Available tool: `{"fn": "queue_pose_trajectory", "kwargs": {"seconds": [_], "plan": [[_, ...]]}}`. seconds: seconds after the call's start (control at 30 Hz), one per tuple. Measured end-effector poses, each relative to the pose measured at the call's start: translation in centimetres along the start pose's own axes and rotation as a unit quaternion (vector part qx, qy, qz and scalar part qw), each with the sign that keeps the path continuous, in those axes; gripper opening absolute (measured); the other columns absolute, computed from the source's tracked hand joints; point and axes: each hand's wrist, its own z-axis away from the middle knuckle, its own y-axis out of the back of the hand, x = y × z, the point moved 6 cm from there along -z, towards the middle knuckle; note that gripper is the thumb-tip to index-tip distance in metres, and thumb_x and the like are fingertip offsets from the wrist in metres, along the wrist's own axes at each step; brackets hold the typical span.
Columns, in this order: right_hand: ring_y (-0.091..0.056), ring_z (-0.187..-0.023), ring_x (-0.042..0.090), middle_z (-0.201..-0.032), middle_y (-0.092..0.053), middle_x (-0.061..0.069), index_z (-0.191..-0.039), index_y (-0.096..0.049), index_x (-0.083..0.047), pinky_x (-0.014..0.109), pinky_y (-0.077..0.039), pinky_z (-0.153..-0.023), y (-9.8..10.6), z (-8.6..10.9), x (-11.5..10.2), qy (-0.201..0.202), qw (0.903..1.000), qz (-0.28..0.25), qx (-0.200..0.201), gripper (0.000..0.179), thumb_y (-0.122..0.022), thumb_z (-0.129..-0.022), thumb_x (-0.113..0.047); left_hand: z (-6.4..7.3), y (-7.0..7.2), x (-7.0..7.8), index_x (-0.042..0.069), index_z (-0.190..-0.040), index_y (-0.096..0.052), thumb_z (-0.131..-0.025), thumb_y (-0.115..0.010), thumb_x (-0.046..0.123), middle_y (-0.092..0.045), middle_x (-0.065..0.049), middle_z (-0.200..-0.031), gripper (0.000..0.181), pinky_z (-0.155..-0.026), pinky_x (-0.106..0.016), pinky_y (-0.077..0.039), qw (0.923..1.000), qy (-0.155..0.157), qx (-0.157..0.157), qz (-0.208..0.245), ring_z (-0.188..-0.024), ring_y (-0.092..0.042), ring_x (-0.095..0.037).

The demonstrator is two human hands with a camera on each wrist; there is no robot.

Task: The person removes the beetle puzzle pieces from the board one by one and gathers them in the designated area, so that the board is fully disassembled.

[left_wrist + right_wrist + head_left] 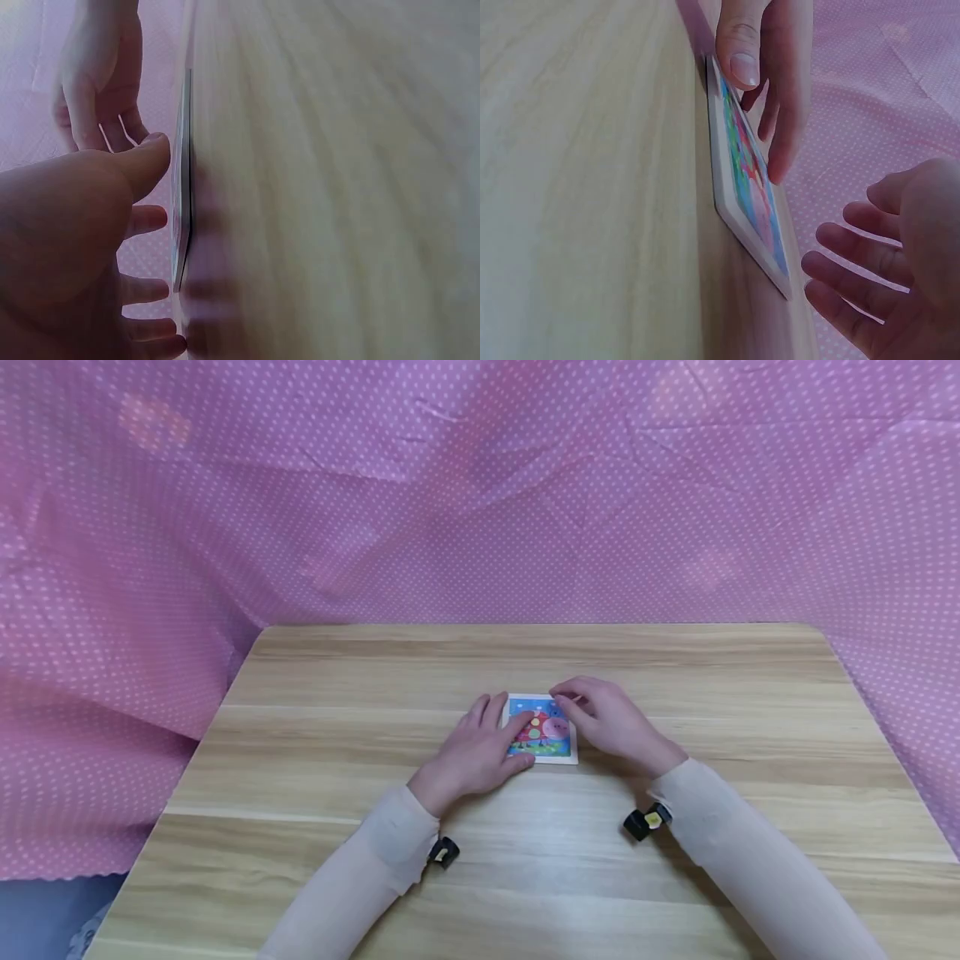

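A small square picture board (551, 747) lies flat on the wooden table, with a white border and a bright cartoon picture of a pink pig figure in red on blue and green. My left hand (474, 753) lies over its left side, fingers extended, with the thumb at the near edge and the index finger over the picture. At the far right corner is my right hand (611, 720), its fingertips right by the border. In the right wrist view, the right hand (937, 255) has loosely bent, spread fingers and nothing between them. Seen edge-on in the left wrist view, the board (184, 180) is thin.
The wood-grain table (315, 735) extends around the board on all sides. A pink polka-dot cloth (480, 510) hangs behind the table and along its sides. Each wrist carries a black camera mount, the right one (647, 821) close over the tabletop.
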Motion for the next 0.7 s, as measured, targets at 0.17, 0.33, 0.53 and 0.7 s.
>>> {"fn": "queue_pose_trajectory", "kwargs": {"seconds": [0.17,0.33,0.53,0.7], "plan": [[-0.074,-0.114,0.028,-0.132,-0.074,0.013,-0.135,-0.072,-0.005,0.048,-0.063,-0.097,-0.3,-0.6,0.1,0.008,1.0000,-0.003,-0.002,0.031,-0.058,-0.113,-0.023,0.0,0.0,0.2,0.032,-0.172,-0.030,-0.108,-0.053,0.062,-0.011,-0.019,-0.181,0.074,-0.134,-0.059,-0.023,0.9998,0.003,-0.017,-0.004,-0.167,-0.012,-0.047],[-0.074,-0.114,0.029,-0.131,-0.075,0.015,-0.133,-0.073,-0.004,0.050,-0.062,-0.098,-0.5,-1.1,0.3,0.013,0.9999,-0.009,-0.001,0.031,-0.059,-0.112,-0.022,0.0,0.1,0.2,0.032,-0.172,-0.030,-0.108,-0.053,0.061,-0.011,-0.020,-0.181,0.073,-0.134,-0.058,-0.023,0.9997,0.004,-0.020,-0.013,-0.167,-0.012,-0.048],[-0.074,-0.110,0.028,-0.128,-0.076,0.015,-0.133,-0.073,-0.005,0.048,-0.062,-0.097,-0.8,-1.8,0.7,0.000,0.9998,-0.019,-0.003,0.031,-0.058,-0.113,-0.024,-0.1,0.2,0.1,0.034,-0.172,-0.030,-0.108,-0.053,0.060,-0.012,-0.021,-0.180,0.072,-0.135,-0.058,-0.022,0.9996,0.003,-0.020,-0.017,-0.167,-0.013,-0.047],[-0.073,-0.110,0.027,-0.128,-0.076,0.014,-0.133,-0.073,-0.005,0.048,-0.061,-0.097,-0.8,-2.1,0.9,-0.015,0.9996,-0.022,-0.010,0.032,-0.057,-0.114,-0.026,-0.2,0.1,-0.1,0.037,-0.171,-0.030,-0.108,-0.053,0.061,-0.012,-0.020,-0.181,0.071,-0.135,-0.058,-0.022,0.9995,0.002,-0.025,-0.019,-0.167,-0.014,-0.047]]}}
